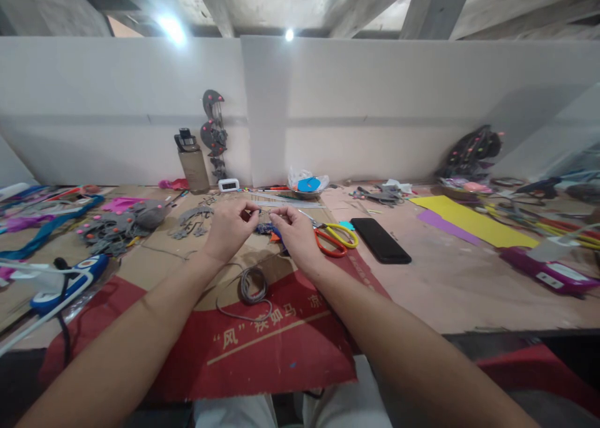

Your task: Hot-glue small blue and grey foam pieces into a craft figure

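Observation:
My left hand (233, 226) and my right hand (296, 233) are close together above a cardboard sheet (300, 359), thumb and fingers pinched on each. Whatever sits between the fingertips is too small to make out. A small dark-blue bundle (265, 228) shows just below and between them. Nearer to me, a coil of grey cord (244, 288) lies on the cardboard, one loose end trailing round it. Beside my right hand rest scissors (320, 227) with a red and a yellow handle. Grey cut-out pieces (197, 214) lie left of my left hand.
A black phone (380, 240) lies right of the scissors. Yellow sheet (469, 218) and purple power strip (550, 272) are farther right. At left are grey pinned pieces (124, 223) and a blue power strip (96, 268). A bottle (193, 167) and bowl (307, 194) stand by the wall.

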The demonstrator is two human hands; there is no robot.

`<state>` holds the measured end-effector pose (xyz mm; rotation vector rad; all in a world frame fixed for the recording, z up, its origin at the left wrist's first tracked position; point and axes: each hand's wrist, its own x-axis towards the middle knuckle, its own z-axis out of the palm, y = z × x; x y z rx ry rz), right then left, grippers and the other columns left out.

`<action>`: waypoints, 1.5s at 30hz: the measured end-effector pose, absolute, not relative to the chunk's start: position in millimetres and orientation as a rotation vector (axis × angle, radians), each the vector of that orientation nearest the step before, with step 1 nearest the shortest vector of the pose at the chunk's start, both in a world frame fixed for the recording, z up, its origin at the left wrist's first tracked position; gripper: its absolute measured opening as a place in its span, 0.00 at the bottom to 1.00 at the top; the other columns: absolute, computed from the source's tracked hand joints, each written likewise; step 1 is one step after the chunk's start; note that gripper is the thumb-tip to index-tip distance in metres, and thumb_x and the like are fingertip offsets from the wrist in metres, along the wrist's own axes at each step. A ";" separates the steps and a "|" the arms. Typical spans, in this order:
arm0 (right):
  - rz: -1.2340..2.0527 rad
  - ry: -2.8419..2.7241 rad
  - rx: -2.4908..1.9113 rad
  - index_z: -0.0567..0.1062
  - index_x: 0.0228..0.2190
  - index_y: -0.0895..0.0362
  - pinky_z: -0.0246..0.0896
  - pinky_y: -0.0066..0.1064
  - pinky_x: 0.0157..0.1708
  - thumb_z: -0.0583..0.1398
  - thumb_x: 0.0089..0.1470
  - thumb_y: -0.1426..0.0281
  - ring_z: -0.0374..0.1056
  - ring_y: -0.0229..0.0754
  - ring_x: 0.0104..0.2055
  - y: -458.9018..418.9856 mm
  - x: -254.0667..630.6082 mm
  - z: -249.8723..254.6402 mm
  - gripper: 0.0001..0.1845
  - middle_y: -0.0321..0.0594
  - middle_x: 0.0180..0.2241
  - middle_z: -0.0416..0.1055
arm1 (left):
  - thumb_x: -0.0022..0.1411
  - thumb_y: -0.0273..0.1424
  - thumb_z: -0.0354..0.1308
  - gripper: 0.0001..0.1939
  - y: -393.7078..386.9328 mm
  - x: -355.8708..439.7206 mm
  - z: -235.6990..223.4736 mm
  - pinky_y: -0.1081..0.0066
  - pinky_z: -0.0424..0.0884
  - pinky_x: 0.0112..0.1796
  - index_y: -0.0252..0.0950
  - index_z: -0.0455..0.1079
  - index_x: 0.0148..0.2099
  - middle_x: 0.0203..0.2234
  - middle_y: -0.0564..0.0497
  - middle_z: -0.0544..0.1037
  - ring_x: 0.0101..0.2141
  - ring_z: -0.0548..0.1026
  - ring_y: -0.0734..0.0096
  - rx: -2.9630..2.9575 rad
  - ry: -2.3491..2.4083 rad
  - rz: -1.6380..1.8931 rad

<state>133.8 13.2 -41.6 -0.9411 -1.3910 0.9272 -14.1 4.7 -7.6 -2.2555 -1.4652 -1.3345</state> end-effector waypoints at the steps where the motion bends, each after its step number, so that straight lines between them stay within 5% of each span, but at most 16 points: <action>1: 0.916 -1.382 -0.935 0.72 0.31 0.55 0.55 0.26 0.25 0.58 0.48 0.59 0.59 0.34 0.26 14.0 134.3 -42.4 0.13 0.32 0.25 0.66 | 0.55 0.29 0.55 0.05 4.6 -13.9 -7.8 0.71 0.67 0.31 0.37 0.72 0.33 0.22 0.53 0.75 0.24 0.72 0.72 -2.283 -1.482 -1.344; 13: 0.989 -1.278 -0.888 0.72 0.28 0.57 0.58 0.26 0.30 0.59 0.45 0.61 0.62 0.34 0.28 17.8 133.9 -38.8 0.11 0.33 0.26 0.69 | 0.54 0.32 0.56 0.09 13.8 -14.8 -14.1 0.71 0.70 0.32 0.38 0.74 0.37 0.28 0.52 0.79 0.28 0.75 0.70 -2.592 -1.595 -1.386; 22: 1.083 -1.299 -0.891 0.72 0.28 0.56 0.55 0.25 0.23 0.60 0.45 0.61 0.59 0.34 0.24 15.3 131.6 -39.2 0.11 0.32 0.23 0.66 | 0.55 0.33 0.55 0.08 15.9 -18.0 -17.9 0.72 0.69 0.27 0.38 0.73 0.36 0.26 0.52 0.79 0.24 0.75 0.70 -2.544 -1.691 -1.432; 35: 0.927 -1.495 -0.798 0.73 0.33 0.55 0.58 0.30 0.35 0.53 0.54 0.62 0.64 0.38 0.34 -10.6 124.7 -29.3 0.12 0.35 0.31 0.70 | 0.56 0.34 0.55 0.08 9.7 -14.8 -12.4 0.73 0.70 0.29 0.36 0.73 0.36 0.26 0.52 0.77 0.25 0.73 0.74 -2.300 -1.623 -1.640; 40: 0.699 -1.666 -0.756 0.71 0.38 0.55 0.59 0.32 0.41 0.50 0.58 0.65 0.66 0.40 0.39 -19.8 127.3 -29.5 0.12 0.39 0.37 0.71 | 0.56 0.34 0.55 0.08 11.1 -16.1 -14.1 0.74 0.70 0.29 0.36 0.73 0.35 0.26 0.52 0.77 0.25 0.74 0.75 -2.274 -1.595 -1.719; 45: 0.133 -2.118 -0.618 0.71 0.40 0.59 0.57 0.32 0.38 0.48 0.60 0.70 0.64 0.40 0.37 -33.9 126.4 -32.2 0.13 0.45 0.35 0.70 | 0.55 0.32 0.57 0.07 21.3 -23.3 -13.7 0.74 0.70 0.29 0.35 0.72 0.35 0.26 0.51 0.77 0.26 0.74 0.74 -2.201 -1.522 -1.936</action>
